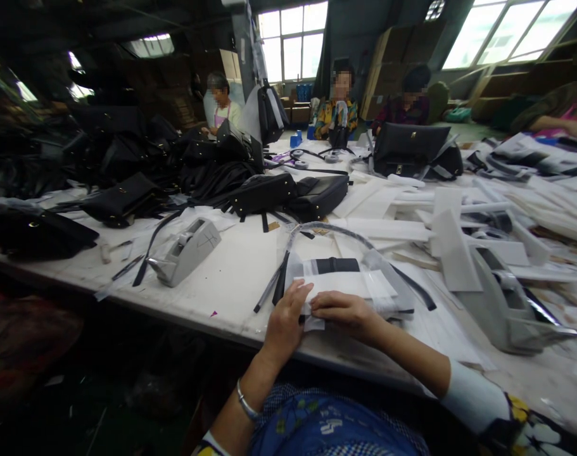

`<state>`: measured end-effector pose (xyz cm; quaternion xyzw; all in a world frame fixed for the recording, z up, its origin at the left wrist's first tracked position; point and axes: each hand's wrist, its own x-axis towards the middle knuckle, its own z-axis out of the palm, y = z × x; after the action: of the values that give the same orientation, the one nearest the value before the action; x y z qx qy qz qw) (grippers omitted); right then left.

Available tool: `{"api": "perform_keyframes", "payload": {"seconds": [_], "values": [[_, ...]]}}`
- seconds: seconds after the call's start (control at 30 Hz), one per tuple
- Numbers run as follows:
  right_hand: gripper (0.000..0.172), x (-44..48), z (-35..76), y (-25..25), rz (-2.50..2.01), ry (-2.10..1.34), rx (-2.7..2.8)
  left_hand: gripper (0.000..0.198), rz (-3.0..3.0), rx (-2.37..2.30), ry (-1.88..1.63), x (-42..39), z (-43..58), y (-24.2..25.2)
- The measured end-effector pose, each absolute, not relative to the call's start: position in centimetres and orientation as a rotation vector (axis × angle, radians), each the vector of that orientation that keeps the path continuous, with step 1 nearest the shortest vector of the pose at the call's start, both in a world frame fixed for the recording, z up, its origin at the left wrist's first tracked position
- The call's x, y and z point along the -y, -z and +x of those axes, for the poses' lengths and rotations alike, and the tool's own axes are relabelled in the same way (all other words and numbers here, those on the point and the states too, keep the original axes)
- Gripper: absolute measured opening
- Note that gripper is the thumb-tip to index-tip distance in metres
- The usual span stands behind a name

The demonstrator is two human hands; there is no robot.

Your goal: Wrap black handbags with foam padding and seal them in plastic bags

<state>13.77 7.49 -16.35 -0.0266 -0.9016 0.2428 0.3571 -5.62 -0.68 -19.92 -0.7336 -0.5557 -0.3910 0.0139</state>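
A black bag part wrapped in white sheet (348,284) lies on the table edge before me, with a plastic-covered strap (336,227) arching behind it. My left hand (288,313) grips the wrapped bundle's near left corner, its fingers bent over the white sheet. Close beside it, my right hand (348,311) has its fingers pressed together on the bundle's near edge. A small white flap hangs below the fingertips. The thumbs and the underside of the bundle are mostly hidden.
A grey tape dispenser (188,252) stands to the left, another dispenser (504,304) to the right. Black bags (288,193) lie behind. White foam sheets (459,244) are heaped at the right. Several people sit across the table (231,278).
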Motion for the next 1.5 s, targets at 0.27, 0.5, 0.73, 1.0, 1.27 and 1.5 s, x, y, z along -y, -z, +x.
{"api": "perform_keyframes", "payload": {"seconds": [0.27, 0.5, 0.73, 1.0, 1.27, 1.5], "values": [[0.031, -6.7, 14.2, 17.3, 0.011, -0.398, 2.385, 0.059, -2.394, 1.538, 1.155, 0.1, -6.2, 20.2], [0.025, -5.7, 15.4, 13.8, -0.382, -0.760, 2.325, 0.054, -2.422, 1.514, 1.158, 0.0, -6.2, 20.3], [0.022, -5.5, 13.0, 16.2, -0.696, -0.226, 2.464, 0.059, -2.504, 1.506, 1.119, -0.1, -6.6, 20.3], [0.015, -5.6, 12.5, 17.4, -0.716, -0.005, 2.444, 0.071, -2.751, 1.509, 1.032, 0.2, -8.1, 16.8], [0.021, -2.3, 12.4, 18.0, -0.583, -0.039, 2.366, 0.039, -2.671, 1.431, 0.975, -1.1, -8.4, 18.8], [0.025, 0.4, 10.2, 20.0, -0.662, -0.313, 2.393, 0.042, -2.791, 1.373, 0.811, -2.3, -9.3, 17.0]]}}
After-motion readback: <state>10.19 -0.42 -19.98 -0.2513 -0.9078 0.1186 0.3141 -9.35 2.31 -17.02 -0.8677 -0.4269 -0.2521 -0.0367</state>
